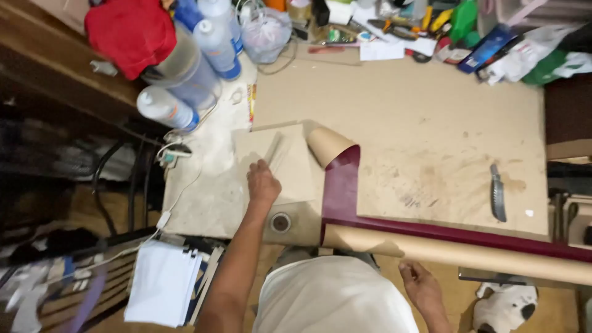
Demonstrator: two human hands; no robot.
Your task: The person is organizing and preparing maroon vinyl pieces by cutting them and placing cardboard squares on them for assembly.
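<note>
**Left hand on card stack, roll at near edge**

Surface (431,111): large tan board, scuffed, clutter along the far edge.

Roll (468,250): long kraft-backed sheet, maroon inner face, lying along the near edge of the surface. Long axis runs left to right, slightly down toward the right. Its free end runs away from the person and curls into a cone (327,145) just beside the cards. Judged light but springy; likely to curl back if released. Best held flat along an edge, not pinched at the curl.

Cards (274,163): stack of tan rectangles left of the maroon strip, lying flat. A narrow strip (273,150) rests on top, pointing away and slightly right. Judged stiff, light, easy to slide.

Left hand (263,183): fingers curled, pressing on the cards at the strip's near end; grip on the strip cannot be told.

Right hand (419,283): loosely curled, empty, below the roll, not touching.

Rasp (497,192): at right, apart from both hands.
</note>
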